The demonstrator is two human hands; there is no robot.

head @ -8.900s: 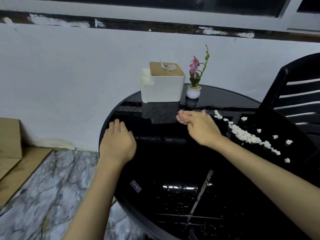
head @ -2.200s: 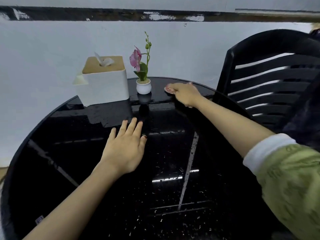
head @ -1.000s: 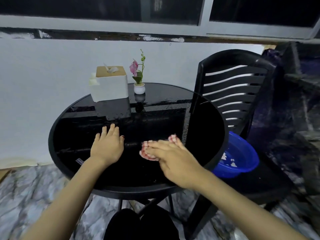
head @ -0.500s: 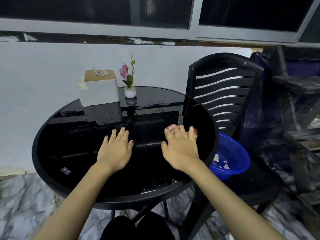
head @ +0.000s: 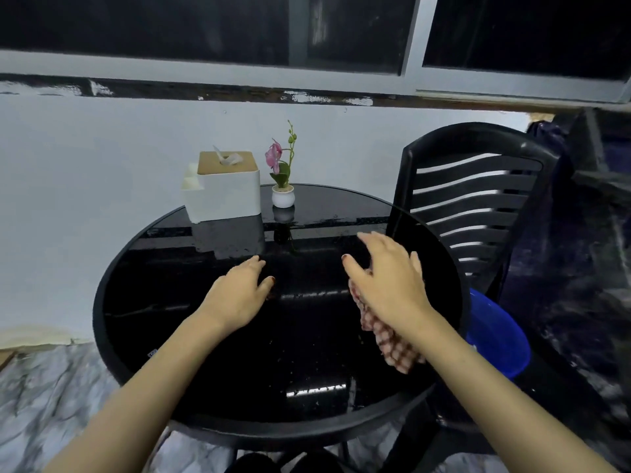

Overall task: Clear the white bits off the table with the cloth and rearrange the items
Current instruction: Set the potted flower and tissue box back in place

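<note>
Two hands over one table (head: pixel 170 336), right hand (head: pixel 389 281) gripping one cloth (head: pixel 392 343)

A black chair (head: pixel 478 206) stands at the right. A blue bowl (head: pixel 498 339) sits on its seat. Dark windows (head: pixel 239 29) are above the white wall (head: pixel 85 186). The floor (head: pixel 44 397) looks like marble.

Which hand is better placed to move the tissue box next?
Left. The left hand is empty and nearer the tissue box; the right hand holds the cloth.
</note>
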